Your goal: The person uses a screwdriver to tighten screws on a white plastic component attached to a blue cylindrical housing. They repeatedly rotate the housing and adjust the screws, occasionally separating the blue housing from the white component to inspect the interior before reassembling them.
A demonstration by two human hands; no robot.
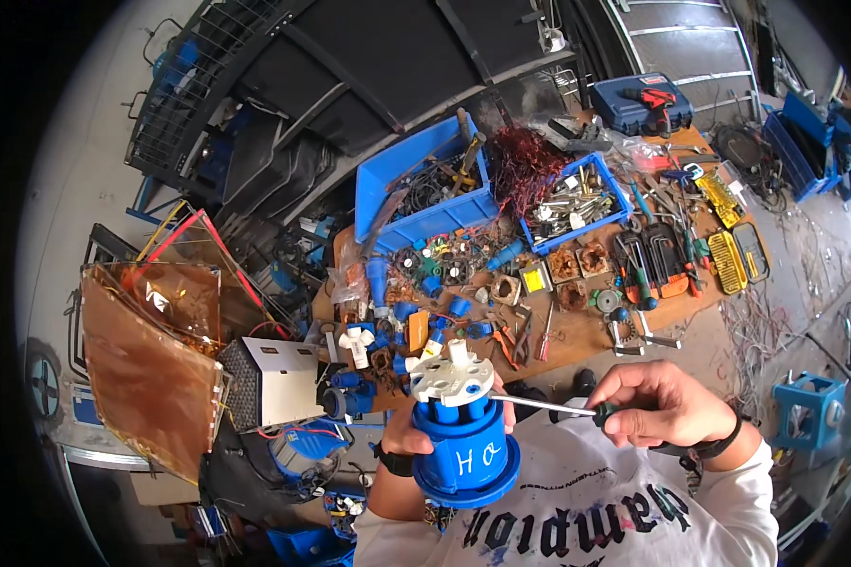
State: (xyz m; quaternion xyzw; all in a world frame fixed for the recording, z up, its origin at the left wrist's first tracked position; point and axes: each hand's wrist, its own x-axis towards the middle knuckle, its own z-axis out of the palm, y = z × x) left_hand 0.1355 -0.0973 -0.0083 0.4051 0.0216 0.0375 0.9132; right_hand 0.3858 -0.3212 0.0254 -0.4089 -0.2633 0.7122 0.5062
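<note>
Blue industrial plug housing point(465, 454) gripped in left hand point(405, 437); right hand point(657, 404) grips screwdriver point(548, 405), tip at white terminal insert point(452, 376): screw-driving step, next requiring steady tip alignment.

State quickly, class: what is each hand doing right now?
Left hand: closed around the round blue plastic plug housing with its white slotted cap.
Right hand: closed on the thin metal-shafted screwdriver, tip at the housing.

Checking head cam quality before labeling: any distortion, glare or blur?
Head view: strong fisheye, black corners, workbench edges bowed; bright even daylight, pale floor nearly washed out; blue plug housing, screwdriver and right hand sharp; rim clutter soft.
</note>
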